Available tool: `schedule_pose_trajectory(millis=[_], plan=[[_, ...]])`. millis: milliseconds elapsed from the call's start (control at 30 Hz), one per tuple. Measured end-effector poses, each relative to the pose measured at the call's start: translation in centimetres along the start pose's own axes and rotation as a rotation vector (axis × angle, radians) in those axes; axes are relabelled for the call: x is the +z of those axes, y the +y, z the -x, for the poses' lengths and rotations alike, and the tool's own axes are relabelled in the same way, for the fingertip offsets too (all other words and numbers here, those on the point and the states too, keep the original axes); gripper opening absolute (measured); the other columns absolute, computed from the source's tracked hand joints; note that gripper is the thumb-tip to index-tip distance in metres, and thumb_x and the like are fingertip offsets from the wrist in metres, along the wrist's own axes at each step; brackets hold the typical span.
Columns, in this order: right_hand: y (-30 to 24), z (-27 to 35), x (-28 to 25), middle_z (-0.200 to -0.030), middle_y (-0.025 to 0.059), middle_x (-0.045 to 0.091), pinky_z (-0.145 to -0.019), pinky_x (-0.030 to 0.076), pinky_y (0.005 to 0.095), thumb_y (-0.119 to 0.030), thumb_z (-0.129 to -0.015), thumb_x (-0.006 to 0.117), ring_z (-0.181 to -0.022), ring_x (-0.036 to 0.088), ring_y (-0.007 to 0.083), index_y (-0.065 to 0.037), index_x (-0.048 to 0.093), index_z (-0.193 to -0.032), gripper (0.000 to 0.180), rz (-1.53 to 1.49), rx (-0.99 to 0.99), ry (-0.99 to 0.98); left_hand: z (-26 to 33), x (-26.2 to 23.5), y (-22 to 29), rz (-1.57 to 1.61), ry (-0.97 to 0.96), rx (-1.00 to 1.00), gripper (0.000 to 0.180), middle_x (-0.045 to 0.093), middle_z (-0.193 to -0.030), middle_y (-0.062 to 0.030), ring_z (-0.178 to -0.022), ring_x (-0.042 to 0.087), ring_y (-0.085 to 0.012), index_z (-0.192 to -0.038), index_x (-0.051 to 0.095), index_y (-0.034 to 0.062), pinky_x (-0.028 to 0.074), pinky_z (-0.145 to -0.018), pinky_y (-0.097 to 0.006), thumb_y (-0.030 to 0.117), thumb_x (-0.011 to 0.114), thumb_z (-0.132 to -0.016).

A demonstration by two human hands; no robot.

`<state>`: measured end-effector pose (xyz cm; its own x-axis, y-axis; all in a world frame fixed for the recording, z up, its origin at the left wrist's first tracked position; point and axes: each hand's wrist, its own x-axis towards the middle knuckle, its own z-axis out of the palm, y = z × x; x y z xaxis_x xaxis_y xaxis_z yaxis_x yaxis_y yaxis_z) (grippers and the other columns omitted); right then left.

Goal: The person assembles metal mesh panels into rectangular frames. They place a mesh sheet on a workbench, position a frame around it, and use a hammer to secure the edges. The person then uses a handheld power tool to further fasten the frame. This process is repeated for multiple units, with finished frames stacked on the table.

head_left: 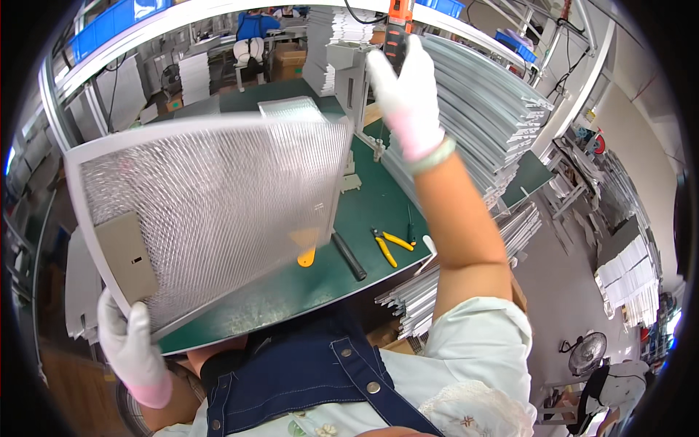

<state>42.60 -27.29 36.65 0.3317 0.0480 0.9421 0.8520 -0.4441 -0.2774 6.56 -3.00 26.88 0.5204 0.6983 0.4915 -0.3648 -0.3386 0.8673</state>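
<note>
My left hand (135, 349), in a white glove with a pink cuff, grips the lower left corner of a framed metal mesh filter panel (218, 211). The panel is tilted up above the green table (251, 313), and a flat beige plate (128, 256) sits at its left edge. My right hand (412, 102), gloved the same way, is raised at the far side by a hanging orange and black power screwdriver (397, 36). Its thumb and fingers are spread, with the tool showing between them; whether they touch it I cannot tell.
On the table lie yellow-handled cutters (389, 246), a dark rod-like handle (348, 256), a small green screwdriver (411, 227) and a yellow scraper (306, 256). Tall stacks of grey metal strips (488, 109) stand at the right. A pale metal rail (240, 14) crosses overhead.
</note>
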Motion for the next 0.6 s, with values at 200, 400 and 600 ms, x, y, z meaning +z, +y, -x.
schedule_pose_trajectory(millis=[200,400,600], plan=[[-10.6,14.7,-7.1,-0.125,0.0218,0.058,-0.092,0.05,0.044,-0.027,-0.074,0.083,-0.112,0.06,0.034,0.003,0.056,-0.125,0.064,-0.615,-0.165,-0.653,0.7,10.9,-2.2,-0.091,-1.034,0.815,0.061,0.056,-0.119,-0.0241,-0.097,0.061,-0.0376,-0.127,0.053,-0.005,0.053,-0.085,-0.041,0.015,0.077,-0.075],[-7.3,12.0,-13.9,-0.1,0.0019,0.068,-0.075,0.052,0.029,-0.009,-0.086,0.074,-0.084,0.062,0.0109,-0.004,0.068,-0.113,0.028,-0.537,0.537,-0.229,-0.9,17.1,-2.3,-0.092,-1.088,0.928,0.063,0.05,-0.127,-0.0271,-0.113,0.052,-0.0517,-0.118,0.055,-0.0029,0.045,-0.096,-0.058,0.026,0.081,-0.069],[7.1,-3.7,-22.9,-0.114,0.0135,0.067,-0.093,0.054,0.0376,-0.018,-0.101,0.057,-0.107,0.065,0.0218,0.004,0.054,-0.132,0.038,-0.46,0.467,0.534,-3.3,15.1,-4.0,-0.27,-0.9,0.894,0.065,0.051,-0.128,-0.0265,-0.116,0.05,-0.0531,-0.123,0.055,0.0014,0.042,-0.098,-0.06,0.022,0.078,-0.066]])
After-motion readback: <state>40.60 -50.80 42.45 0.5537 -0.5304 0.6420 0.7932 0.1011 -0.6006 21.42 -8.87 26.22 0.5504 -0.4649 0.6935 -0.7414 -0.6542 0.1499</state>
